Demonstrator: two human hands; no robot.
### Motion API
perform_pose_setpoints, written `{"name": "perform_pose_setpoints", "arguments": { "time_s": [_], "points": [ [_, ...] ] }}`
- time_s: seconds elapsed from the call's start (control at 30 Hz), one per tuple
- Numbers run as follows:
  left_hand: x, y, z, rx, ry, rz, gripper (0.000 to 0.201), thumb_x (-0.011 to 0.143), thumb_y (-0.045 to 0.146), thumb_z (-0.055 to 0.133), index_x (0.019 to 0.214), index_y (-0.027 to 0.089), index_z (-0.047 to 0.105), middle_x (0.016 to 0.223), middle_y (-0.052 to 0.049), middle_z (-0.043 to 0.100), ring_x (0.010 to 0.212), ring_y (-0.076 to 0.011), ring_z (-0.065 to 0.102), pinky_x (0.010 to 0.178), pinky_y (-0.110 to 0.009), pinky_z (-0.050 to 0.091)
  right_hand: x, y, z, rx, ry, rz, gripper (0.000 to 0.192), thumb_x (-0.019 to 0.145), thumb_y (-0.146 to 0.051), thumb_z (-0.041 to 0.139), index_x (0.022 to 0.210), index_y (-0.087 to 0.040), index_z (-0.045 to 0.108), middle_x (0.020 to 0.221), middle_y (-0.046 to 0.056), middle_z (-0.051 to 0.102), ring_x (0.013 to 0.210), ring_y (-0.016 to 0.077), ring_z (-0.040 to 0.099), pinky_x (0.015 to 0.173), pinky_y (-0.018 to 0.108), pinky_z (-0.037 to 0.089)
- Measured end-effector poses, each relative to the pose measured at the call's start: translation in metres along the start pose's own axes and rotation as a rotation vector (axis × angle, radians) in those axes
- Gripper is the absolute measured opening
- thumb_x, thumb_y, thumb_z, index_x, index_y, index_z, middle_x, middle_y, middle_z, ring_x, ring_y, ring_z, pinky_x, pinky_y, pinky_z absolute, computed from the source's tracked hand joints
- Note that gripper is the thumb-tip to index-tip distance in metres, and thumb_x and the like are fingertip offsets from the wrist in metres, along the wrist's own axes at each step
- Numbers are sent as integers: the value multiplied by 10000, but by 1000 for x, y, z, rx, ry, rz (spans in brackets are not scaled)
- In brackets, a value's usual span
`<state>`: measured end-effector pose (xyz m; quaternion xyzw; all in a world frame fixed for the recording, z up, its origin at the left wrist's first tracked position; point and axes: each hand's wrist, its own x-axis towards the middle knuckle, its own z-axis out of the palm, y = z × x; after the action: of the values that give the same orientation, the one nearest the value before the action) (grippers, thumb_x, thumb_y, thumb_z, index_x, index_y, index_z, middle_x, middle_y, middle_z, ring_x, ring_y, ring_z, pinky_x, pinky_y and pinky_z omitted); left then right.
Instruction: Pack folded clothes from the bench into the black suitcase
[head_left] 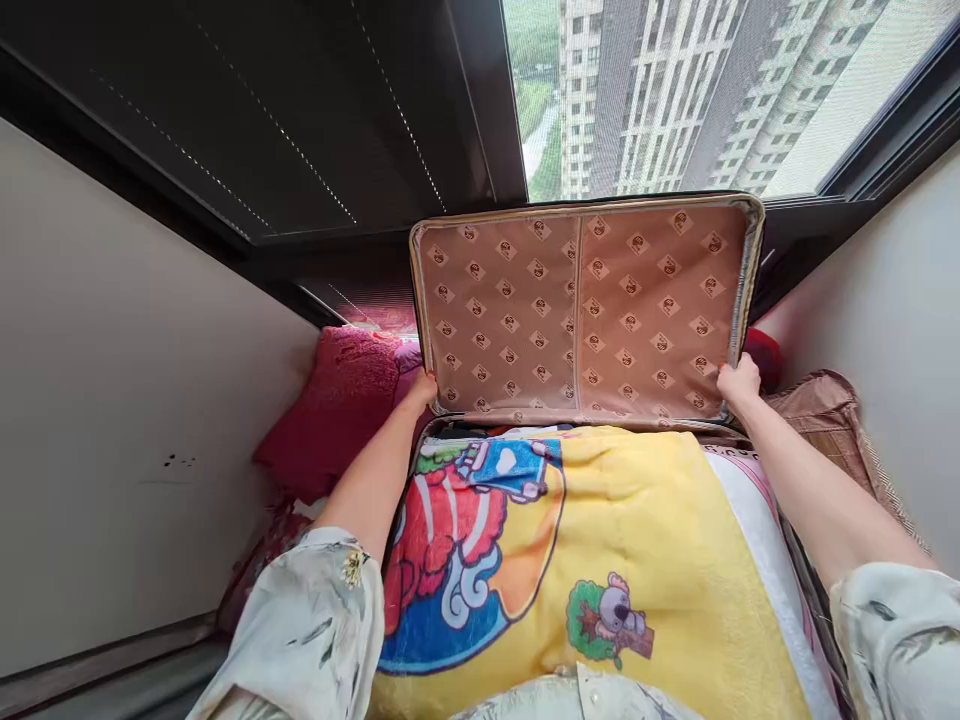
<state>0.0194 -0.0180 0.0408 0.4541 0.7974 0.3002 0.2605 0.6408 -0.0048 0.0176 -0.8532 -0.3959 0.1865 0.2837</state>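
Note:
An open suitcase lies in front of me, its lid [630,310] raised and showing a brown patterned lining with a seam down the middle. My left hand [426,388] grips the lid's left edge near the hinge. On the opposite edge, my right hand [740,382] is closed around the rim at about the same height. Filling the suitcase base is a folded yellow blanket [660,520] with a koala and a colourful cartoon print. White cloth [742,490] shows along the blanket's right side. My fingers are partly hidden behind the lid's edges.
A window [697,100] overlooking tall buildings stands behind the lid, with a dark blind or panel [300,120] beside it. Pink-red bedding [337,400] is piled at the left. A brown quilted bag [825,420] sits at the right. Pale walls [135,350] close in both sides.

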Motion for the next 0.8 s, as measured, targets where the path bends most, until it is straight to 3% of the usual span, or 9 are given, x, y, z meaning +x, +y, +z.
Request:
{"name": "perform_pose_setpoints", "arguments": {
  "time_s": [0.13,0.27,0.37,0.5,0.63,0.8],
  "points": [
    [-38,-15,-9,75,-50,-146,210,937,318,640,1049,140,645,1143,-217,727,1205,-341,651,1028,-457,482,-24,17,-13,-116,-118,24,473,826,-257,510,1240,-59,622,1135,251,667,1035,338,620,935,466,463],
    [-95,-45,-37,50,-14,-134,355,958,305,587,1257,116,622,1353,-228,651,1293,-305,618,1100,-423,462,-69,40,-54,-105,-45,-149,577,804,-335,526,1320,-87,597,1278,233,631,1248,365,553,1101,521,402],
    [-157,-74,-65,-14,38,-69,405,977,332,520,1318,137,618,1394,-203,637,1301,-288,617,1127,-416,455,-118,60,-100,-24,18,-266,549,833,-434,527,1301,-169,633,1313,203,635,1251,377,580,1123,521,421],
    [-252,-103,-80,-149,-57,-70,489,937,465,569,1340,195,624,1375,-149,668,1265,-273,649,1074,-378,515,-200,92,-143,164,-92,-145,552,844,-609,554,1281,-284,648,1242,136,701,1160,383,663,1042,517,523],
    [-318,-106,-73,-95,-100,-87,687,813,512,726,1416,218,580,1335,-143,690,1260,-304,655,1051,-379,526,-271,121,-148,149,-239,-103,727,778,-727,545,1289,-216,625,1293,160,684,1221,386,640,1053,540,520],
    [-341,-86,-73,-81,-101,52,680,803,462,736,1400,184,564,1298,-169,688,1225,-314,659,1025,-389,511,-321,124,-145,-75,-201,-284,924,759,-834,438,1391,-172,561,1436,212,586,1342,440,525,1127,623,412]
  ]
}}
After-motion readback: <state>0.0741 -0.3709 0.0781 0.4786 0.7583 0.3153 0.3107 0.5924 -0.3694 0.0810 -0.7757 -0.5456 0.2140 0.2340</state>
